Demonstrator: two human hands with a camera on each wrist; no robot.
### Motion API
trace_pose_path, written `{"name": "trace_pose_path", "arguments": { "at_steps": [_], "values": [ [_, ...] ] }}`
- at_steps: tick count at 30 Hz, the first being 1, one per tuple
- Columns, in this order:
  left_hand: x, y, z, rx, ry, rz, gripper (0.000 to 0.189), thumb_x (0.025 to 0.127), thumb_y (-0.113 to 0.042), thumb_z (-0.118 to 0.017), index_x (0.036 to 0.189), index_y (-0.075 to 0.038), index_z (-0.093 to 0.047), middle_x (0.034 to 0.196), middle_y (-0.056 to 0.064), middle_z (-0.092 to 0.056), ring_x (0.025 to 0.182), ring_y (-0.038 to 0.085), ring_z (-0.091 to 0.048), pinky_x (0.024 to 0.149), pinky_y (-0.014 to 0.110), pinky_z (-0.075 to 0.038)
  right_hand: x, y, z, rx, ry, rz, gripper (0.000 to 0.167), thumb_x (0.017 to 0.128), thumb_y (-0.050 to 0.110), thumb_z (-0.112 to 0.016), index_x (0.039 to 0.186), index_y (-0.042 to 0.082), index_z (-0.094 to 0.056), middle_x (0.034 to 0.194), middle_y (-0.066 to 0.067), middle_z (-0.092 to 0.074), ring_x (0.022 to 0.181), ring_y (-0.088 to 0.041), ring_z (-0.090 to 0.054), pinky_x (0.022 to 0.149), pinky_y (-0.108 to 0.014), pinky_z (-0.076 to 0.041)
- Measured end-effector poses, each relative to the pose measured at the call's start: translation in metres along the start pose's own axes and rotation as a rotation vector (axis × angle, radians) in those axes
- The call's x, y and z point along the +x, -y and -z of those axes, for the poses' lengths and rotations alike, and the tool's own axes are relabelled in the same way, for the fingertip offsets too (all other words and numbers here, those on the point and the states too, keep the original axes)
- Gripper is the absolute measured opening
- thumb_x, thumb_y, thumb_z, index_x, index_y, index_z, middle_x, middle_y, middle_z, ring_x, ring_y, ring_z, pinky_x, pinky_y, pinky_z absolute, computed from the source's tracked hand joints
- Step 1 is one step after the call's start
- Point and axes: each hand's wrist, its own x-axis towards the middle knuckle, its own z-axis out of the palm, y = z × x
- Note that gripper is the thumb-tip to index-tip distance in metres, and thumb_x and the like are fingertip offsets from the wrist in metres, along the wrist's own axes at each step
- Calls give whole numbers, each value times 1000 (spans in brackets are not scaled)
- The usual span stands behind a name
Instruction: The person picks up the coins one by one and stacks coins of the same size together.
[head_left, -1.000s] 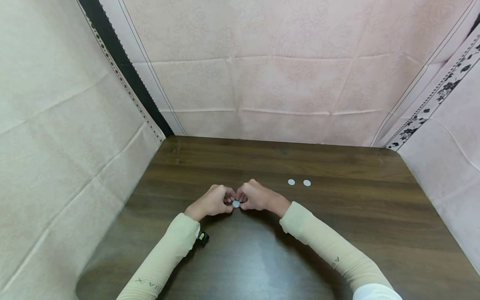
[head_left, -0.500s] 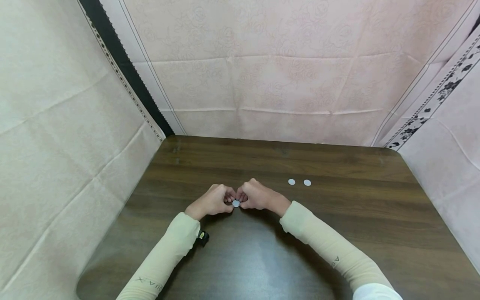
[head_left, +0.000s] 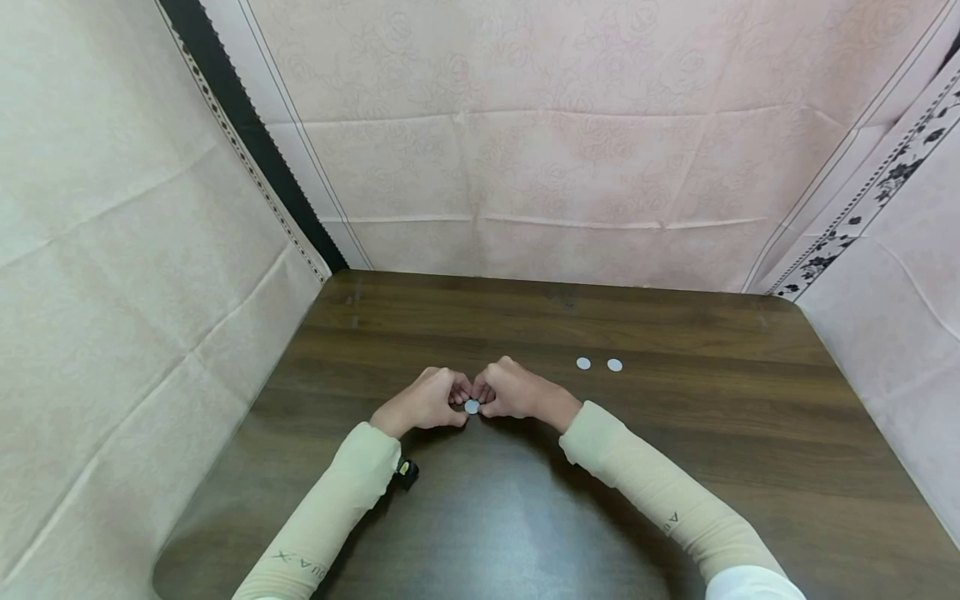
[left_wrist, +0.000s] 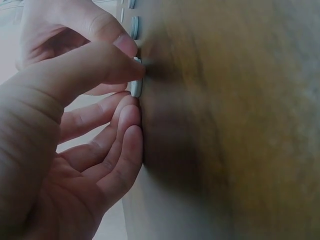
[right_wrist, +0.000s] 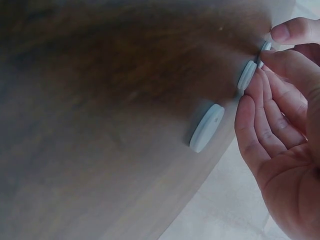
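A small white round disc (head_left: 472, 407) lies at the tabletop between my two hands in the head view. My left hand (head_left: 426, 403) holds it from the left, thumb on the near side and fingers curled behind. From the right, my right hand (head_left: 516, 392) pinches at the same disc with thumb and fingertips. The left wrist view shows the disc (left_wrist: 136, 89) edge-on, partly covered by the left thumb (left_wrist: 107, 64). In the right wrist view, only a sliver of that disc (right_wrist: 265, 50) appears beside the right thumb (right_wrist: 290, 62).
Two similar white discs (head_left: 583, 363) (head_left: 615, 365) lie apart on the brown wooden table (head_left: 675, 483), right of and beyond the hands. Seen closer, each disc (right_wrist: 206, 128) has a stepped, two-layer edge. Pale cloth (head_left: 525, 183) hangs behind the table and at both sides.
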Motion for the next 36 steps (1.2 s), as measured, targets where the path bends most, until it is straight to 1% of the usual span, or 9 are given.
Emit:
{"name": "trace_pose_path", "arguments": {
  "at_steps": [7,16,21,26,32,36],
  "values": [
    [1,0,0,11,0,2,24,82,-12,-87,102,-13,-75,90,-6,-70,85,7,-62,79,25,-55,1,0,0,-14,-3,1,14,90,4,-81,103,1,-79,99,-9,-81,89,-13,-78,76,-19,-60],
    [3,1,-2,34,-13,-21,23,83,-14,-87,101,-14,-73,91,-5,-70,85,7,-62,79,25,-55,0,0,0,-13,-2,-5,14,90,5,-81,103,2,-79,99,-8,-81,89,-13,-78,76,-19,-60],
    [4,0,-3,54,-22,-48,19,84,-15,-86,99,-14,-73,89,-5,-70,84,6,-62,78,23,-55,1,0,0,4,-7,-5,11,90,3,-81,100,3,-79,97,-7,-81,87,-11,-77,75,-18,-60],
    [4,-2,-3,69,-28,-57,16,86,-15,-84,97,-15,-72,88,-5,-70,83,6,-62,77,23,-54,1,0,1,11,-5,2,10,89,2,-80,99,2,-79,95,-6,-80,86,-10,-77,74,-17,-59],
    [3,-3,-3,42,-26,-56,15,86,-13,-83,98,-13,-73,91,-3,-72,85,7,-63,79,24,-56,-3,1,9,20,31,17,13,91,2,-78,104,0,-78,99,-8,-81,89,-11,-77,77,-19,-60],
    [3,-2,-3,37,-27,-44,15,86,-14,-84,97,-13,-73,91,-3,-72,85,7,-63,80,25,-56,-9,-1,20,-7,17,36,13,93,4,-77,105,-1,-78,99,-10,-81,89,-13,-78,76,-20,-60]
  ]
}}
